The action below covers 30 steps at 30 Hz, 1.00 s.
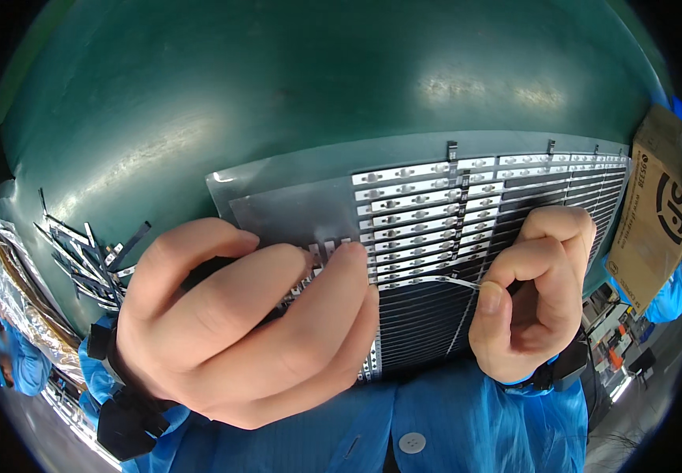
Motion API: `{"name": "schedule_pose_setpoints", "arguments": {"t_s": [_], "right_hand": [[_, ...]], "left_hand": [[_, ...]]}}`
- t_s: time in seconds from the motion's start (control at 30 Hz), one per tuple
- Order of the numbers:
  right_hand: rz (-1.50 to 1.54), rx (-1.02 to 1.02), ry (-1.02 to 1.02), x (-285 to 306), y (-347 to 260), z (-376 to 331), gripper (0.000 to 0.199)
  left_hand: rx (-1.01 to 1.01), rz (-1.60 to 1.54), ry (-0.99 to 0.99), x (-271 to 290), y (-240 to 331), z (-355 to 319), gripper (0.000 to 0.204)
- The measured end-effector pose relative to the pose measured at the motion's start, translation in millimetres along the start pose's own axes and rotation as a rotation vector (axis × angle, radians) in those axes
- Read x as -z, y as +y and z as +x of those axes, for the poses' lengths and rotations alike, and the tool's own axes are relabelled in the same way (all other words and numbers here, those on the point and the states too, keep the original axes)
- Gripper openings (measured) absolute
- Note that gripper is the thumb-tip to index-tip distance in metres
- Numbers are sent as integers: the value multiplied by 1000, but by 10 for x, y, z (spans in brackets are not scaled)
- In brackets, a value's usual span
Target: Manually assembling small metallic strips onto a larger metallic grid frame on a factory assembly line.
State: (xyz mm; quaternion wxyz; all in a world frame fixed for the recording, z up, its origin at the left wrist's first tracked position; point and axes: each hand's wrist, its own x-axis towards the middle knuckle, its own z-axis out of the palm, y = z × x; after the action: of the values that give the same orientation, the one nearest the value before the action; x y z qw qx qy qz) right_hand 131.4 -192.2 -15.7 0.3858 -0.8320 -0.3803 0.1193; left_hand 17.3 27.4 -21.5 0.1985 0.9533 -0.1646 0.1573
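Observation:
Beneath both hands lies a clear plastic sheet point(286, 177) carrying rows of narrow white strips point(412, 213) with small oval marks and dark lines between them. My right hand point(530, 296) pinches the end of one thin strip point(455, 281) between thumb and forefinger; that end is lifted and bent away from its row. Large in the foreground, my left hand point(254, 323) is closed over the sheet's left part. Several small patterned strips point(298, 290) show between its fingers, mostly hidden. Its fingertips are beside the left ends of the rows.
A loose pile of black and white strips point(89, 264) lies on the green table point(301, 71) at the left. Beyond it is a clear plastic bag point(22, 288) with brownish contents. A cardboard box point(656, 209) stands at the right edge. Another person in blue point(22, 359) appears far left.

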Motion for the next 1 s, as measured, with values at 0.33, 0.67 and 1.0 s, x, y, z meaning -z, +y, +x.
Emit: {"name": "schedule_pose_setpoints", "arguments": {"t_s": [0.33, 0.67, 1.0], "right_hand": [[-93, -6, 21, -26, -17, 4, 15], [-223, 20, 18, -28, -23, 27, 15], [-259, 18, 26, -37, -17, 30, 17]], "left_hand": [[-17, -6, -38, 17, -6, 8, 22], [-14, 12, -49, 47, 11, 12, 21], [-48, -8, -6, -29, -25, 26, 25]]}}
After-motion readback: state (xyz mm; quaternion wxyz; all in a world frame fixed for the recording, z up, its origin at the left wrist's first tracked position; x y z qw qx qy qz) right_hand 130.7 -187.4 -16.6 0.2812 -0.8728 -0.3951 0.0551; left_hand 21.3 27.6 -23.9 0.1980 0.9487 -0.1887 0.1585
